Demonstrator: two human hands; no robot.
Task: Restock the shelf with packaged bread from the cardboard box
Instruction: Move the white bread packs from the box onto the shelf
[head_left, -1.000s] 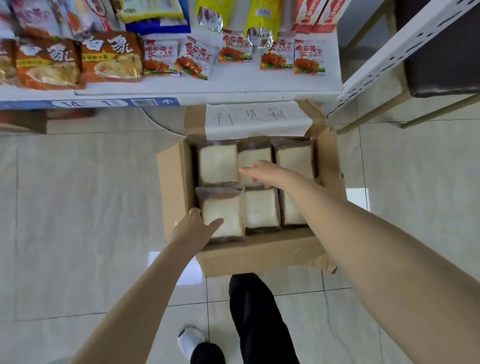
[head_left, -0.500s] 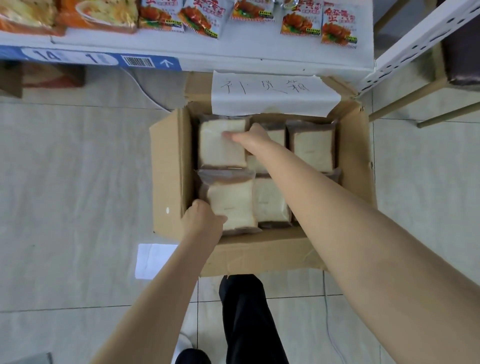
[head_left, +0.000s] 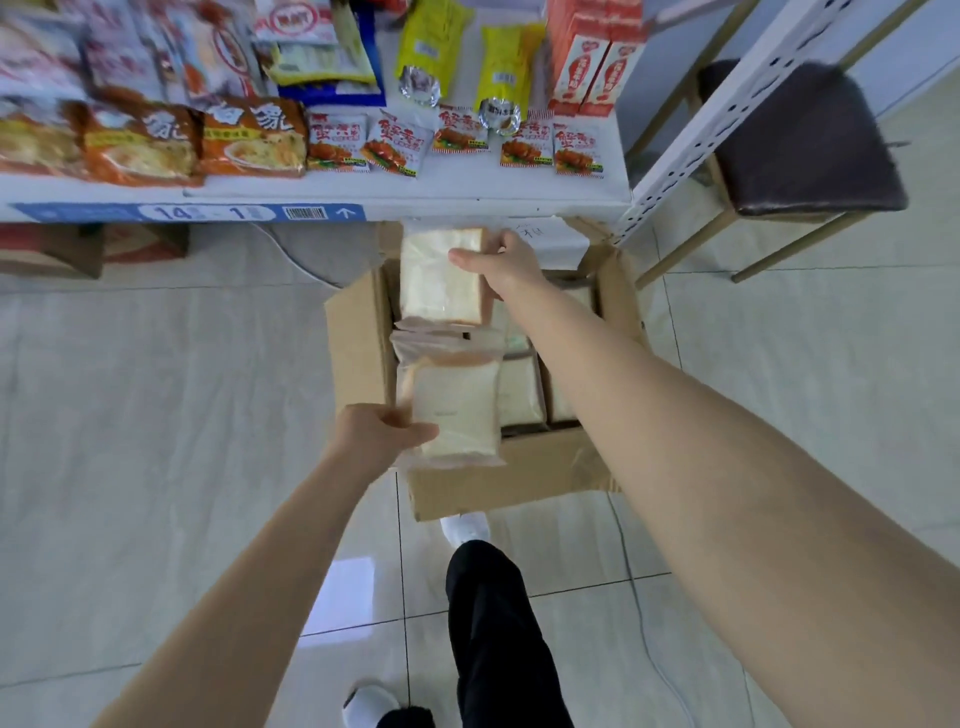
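My right hand (head_left: 506, 265) and left hand (head_left: 382, 434) each grip a loaf (long axes toward the shelf (head_left: 415, 200)); right is nearer.

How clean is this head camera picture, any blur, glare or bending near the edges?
Head view: soft, even light; the wide lens bends the floor tile lines and tilts the white shelf post; snack packets at top left are smeared by blur; the bread bag in the left hand looks fairly sharp; a glare patch lies on the floor.
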